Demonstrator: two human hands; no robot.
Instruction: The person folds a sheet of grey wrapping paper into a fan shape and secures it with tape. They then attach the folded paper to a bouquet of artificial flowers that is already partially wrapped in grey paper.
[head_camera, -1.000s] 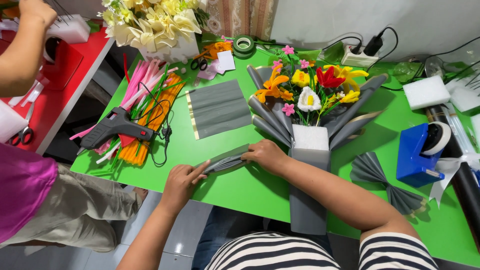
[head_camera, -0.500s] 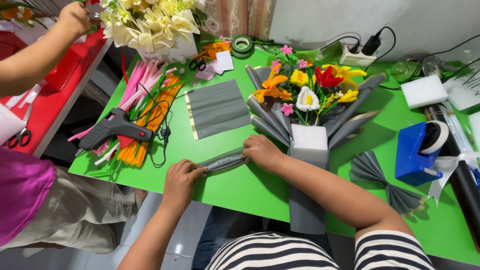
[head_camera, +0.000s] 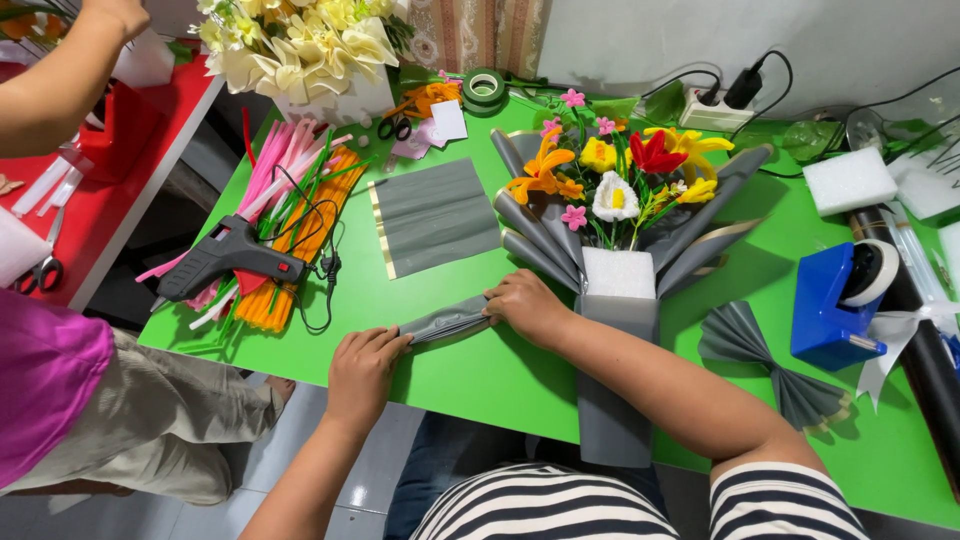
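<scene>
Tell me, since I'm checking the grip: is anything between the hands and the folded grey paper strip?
Nothing visible. The left hand pinches one end of the folded grey paper strip and the right hand presses the other end, both directly touching it on the green table.

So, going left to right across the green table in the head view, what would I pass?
Black glue gun → flat grey paper sheet → flower bouquet → grey paper fan → blue tape dispenser.
</scene>
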